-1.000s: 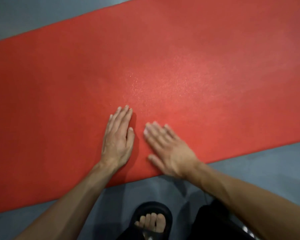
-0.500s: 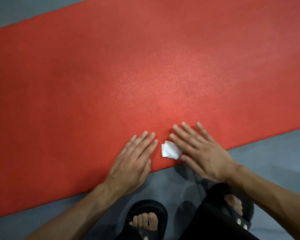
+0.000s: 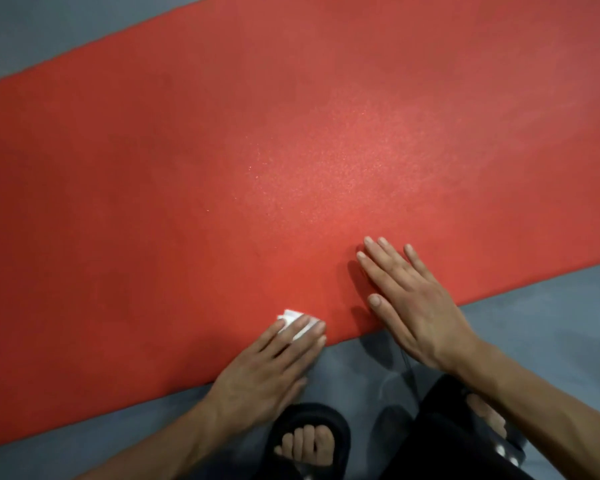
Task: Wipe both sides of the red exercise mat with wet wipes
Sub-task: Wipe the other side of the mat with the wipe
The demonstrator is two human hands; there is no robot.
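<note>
The red exercise mat (image 3: 291, 150) lies flat on the grey floor and fills most of the view. A small folded white wet wipe (image 3: 293, 322) sits on the mat near its front edge. My left hand (image 3: 267, 368) presses on the wipe with straight fingers, its palm over the mat's edge and the floor. My right hand (image 3: 409, 303) lies flat on the mat to the right of the wipe, fingers spread and holding nothing.
Grey floor (image 3: 534, 341) borders the mat in front and at the far left corner. My feet in black sandals (image 3: 309, 441) stand just in front of the mat's edge, below my hands.
The wipe went from under my right hand's fingers to under my left hand's fingers. My left hand slid back toward the mat's edge, and my right hand moved off to the right.
</note>
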